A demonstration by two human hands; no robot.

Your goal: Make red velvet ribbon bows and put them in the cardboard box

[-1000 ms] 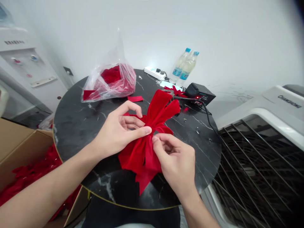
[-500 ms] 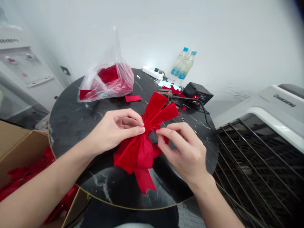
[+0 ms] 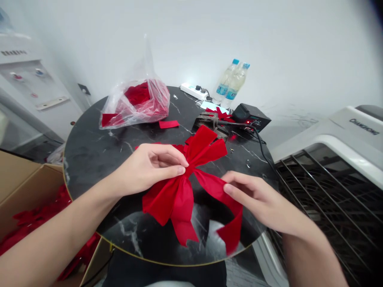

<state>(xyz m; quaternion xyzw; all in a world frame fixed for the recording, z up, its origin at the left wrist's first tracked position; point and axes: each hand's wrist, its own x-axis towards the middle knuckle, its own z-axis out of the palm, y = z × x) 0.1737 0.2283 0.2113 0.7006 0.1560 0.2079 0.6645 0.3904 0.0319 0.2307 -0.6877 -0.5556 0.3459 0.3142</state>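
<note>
A red velvet ribbon bow [image 3: 179, 191] lies on the round black marble table [image 3: 98, 155]. My left hand [image 3: 149, 167] pinches the bow at its centre knot, thumb and forefinger closed on the fabric. My right hand [image 3: 257, 199] lies flat on a long red tail of the bow at the right, fingers spread over it. That tail runs down to the table's front edge. Two loops stick up behind the knot.
A clear plastic bag [image 3: 136, 103] of red ribbon pieces sits at the back left, a loose red strip [image 3: 168, 124] beside it. A soldering tool with black control box [image 3: 250, 116], power strip [image 3: 194, 91] and two water bottles [image 3: 230, 83] stand at the back. A cardboard box [image 3: 18, 191] with red bows is left; a white appliance with a grille [image 3: 329, 179] is right.
My right hand let go of the knot area and pulled one ribbon tail out to the right, laying it flat. My left hand kept its pinch on the centre.
</note>
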